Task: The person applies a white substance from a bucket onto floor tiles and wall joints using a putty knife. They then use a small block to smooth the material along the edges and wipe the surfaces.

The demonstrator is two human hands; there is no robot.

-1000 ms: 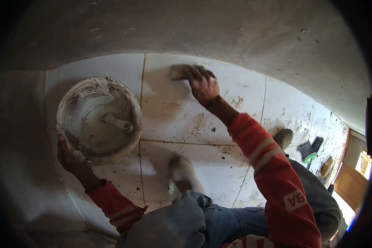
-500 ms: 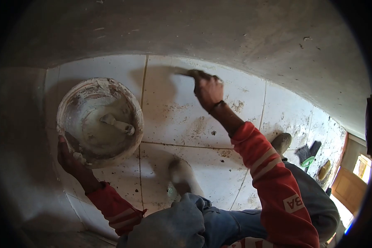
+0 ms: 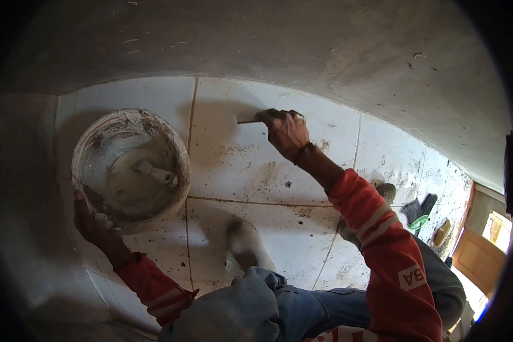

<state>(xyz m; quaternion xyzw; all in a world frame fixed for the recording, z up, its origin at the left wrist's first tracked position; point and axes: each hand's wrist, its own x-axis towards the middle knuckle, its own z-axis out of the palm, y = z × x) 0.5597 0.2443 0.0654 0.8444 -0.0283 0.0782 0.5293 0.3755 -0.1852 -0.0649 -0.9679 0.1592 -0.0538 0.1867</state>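
Observation:
A round bucket [image 3: 132, 222] caked with dried plaster stands on the tiled floor at the left. Pale wet plaster [image 3: 122, 182] lies inside it, and a putty knife [image 3: 155, 172] with a coated handle rests in that mix. My left hand [image 3: 97, 228] holds the bucket's near left side, fingers against the outer wall and rim. To the right of the bucket, above the tiles, my right hand [image 3: 288, 134] is closed on a thin flat scraper [image 3: 248, 121]. Its blade points left, seen nearly edge-on; the palm hides its grip.
A grey plastered wall [image 3: 279, 45] curves along the far side, and another wall [image 3: 25, 199] rises at the left. Dirt specks dot the white tiles [image 3: 222, 171]. A brush [image 3: 413, 212] with a green part lies at the right, near a wooden door [image 3: 481, 248].
My right hand has moved slightly down and right with the scraper. The whole view has shifted a little, with the bucket and my left hand now slightly farther left.

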